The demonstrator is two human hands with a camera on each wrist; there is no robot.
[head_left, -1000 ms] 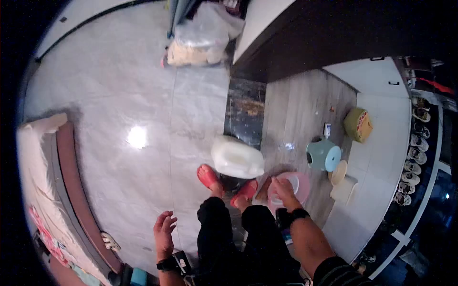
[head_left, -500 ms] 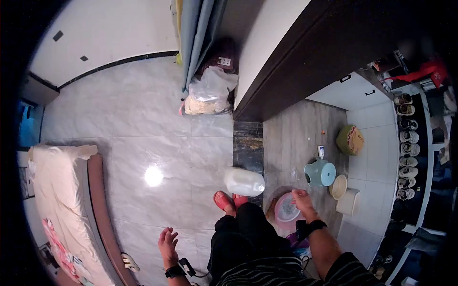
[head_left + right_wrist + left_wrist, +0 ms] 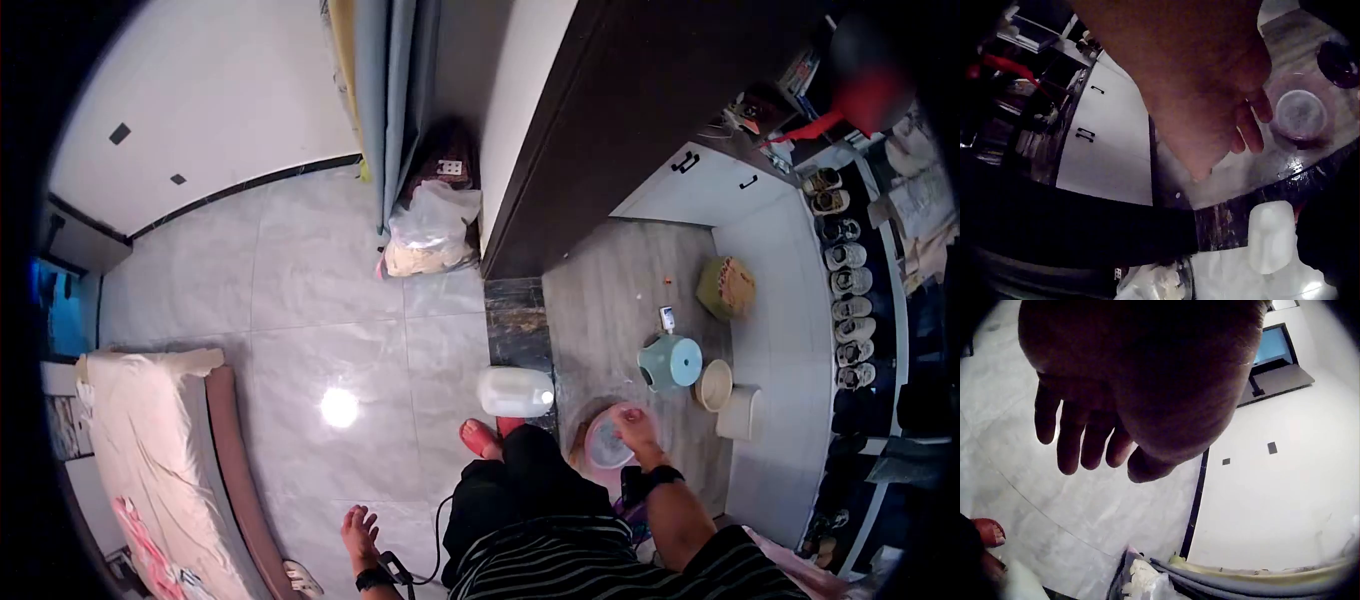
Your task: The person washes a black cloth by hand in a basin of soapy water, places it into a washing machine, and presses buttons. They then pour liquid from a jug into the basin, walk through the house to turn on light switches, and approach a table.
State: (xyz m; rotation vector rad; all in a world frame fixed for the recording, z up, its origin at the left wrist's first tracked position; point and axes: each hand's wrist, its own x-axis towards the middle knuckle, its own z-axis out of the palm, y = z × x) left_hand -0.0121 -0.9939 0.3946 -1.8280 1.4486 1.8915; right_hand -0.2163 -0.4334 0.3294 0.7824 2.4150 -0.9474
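Note:
My left hand hangs in the air left of my legs, fingers spread and slightly bent. Nothing is in it, as the left wrist view of its palm and fingers also shows. On the other side, my right hand overlaps the pink basin on the floor, well above it. Its fingers droop loosely with nothing held. A pale ring, perhaps a smaller tub or liquid, shows inside the basin. A large whitish plastic jug rests on the floor at my red slippers, beside the dark threshold strip.
Right of the basin stand a teal stool, a beige bowl and a white bin. A small white bottle and a green box lie beyond. Shoes line the right; a bed stands left.
My view has risen and tipped forward, bringing more wall and curtain into sight. My feet have come together by the jug. Both hands stay apart from things.

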